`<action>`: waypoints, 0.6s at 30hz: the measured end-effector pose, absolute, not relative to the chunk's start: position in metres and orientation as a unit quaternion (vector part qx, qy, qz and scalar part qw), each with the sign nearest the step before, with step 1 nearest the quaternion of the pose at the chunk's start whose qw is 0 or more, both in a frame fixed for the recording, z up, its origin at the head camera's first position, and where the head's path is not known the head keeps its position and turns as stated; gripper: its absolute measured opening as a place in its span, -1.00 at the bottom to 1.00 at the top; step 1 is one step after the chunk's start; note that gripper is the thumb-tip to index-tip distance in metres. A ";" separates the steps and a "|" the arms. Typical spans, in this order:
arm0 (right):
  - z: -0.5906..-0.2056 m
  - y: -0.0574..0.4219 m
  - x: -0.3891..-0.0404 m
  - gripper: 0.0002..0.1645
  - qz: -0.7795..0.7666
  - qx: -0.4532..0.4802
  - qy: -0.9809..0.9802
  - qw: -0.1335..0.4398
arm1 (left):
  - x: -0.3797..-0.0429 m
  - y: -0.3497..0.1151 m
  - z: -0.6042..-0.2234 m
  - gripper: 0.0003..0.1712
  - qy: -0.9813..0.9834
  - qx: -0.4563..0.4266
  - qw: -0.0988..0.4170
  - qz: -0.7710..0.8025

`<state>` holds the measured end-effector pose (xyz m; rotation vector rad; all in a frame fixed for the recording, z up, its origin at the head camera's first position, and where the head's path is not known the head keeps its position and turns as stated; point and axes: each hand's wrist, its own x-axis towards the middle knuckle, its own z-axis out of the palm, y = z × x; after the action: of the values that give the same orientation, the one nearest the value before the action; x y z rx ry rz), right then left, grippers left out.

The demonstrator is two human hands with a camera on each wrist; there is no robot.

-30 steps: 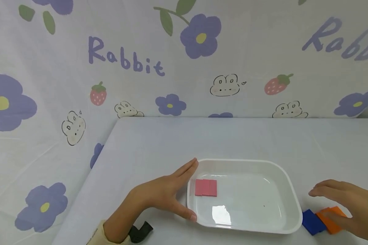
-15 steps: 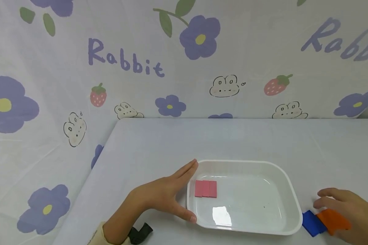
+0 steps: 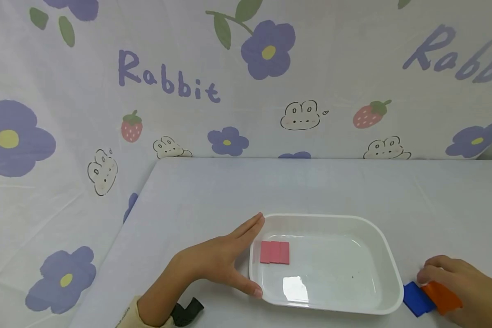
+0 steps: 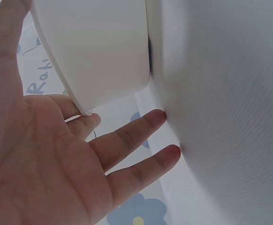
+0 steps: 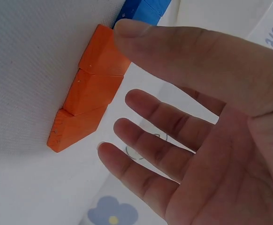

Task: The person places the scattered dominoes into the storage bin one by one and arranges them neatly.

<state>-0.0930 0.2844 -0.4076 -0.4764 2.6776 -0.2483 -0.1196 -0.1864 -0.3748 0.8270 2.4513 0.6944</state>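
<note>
The person's right hand (image 3: 471, 283) is at a row of three orange, slab-shaped blocks (image 5: 92, 91) on the white cloth-covered table (image 3: 311, 187), just right of the tray. Its thumb tip overlaps the end block in the wrist view, while three fingers are extended and slightly bent; whether thumb and forefinger pinch that block cannot be told. Bright blue blocks (image 3: 418, 299) lie between the orange row and the tray's right end. The left hand (image 3: 222, 257) grasps nothing; its spread, nearly straight fingers and thumb touch the left end of the shallow, glossy white rectangular tray (image 3: 332, 273). Inside, near that end, three flat pink rectangles (image 3: 275, 253) lie side by side. Behind, a white backdrop (image 3: 336, 68) printed with purple flowers, strawberries and rabbit faces reads "Rabbit" in purple lettering (image 3: 168, 75); a second such word runs out of view after "Rabbi".
</note>
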 end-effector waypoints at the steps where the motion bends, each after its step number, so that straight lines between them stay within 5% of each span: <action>1: -0.408 0.284 -0.093 -0.32 -0.090 -0.170 0.959 0.207 | -0.120 -0.186 -0.375 0.54 0.891 0.301 0.229 0.252; 18: -0.418 0.289 -0.094 -0.33 -0.109 -0.180 0.956 0.206 | -0.120 -0.185 -0.375 0.54 0.893 0.295 0.231 0.251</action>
<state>-0.0941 0.2894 -0.4180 -0.5015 2.6625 -0.3034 -0.1198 -0.1849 -0.3748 0.8110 2.4540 0.6898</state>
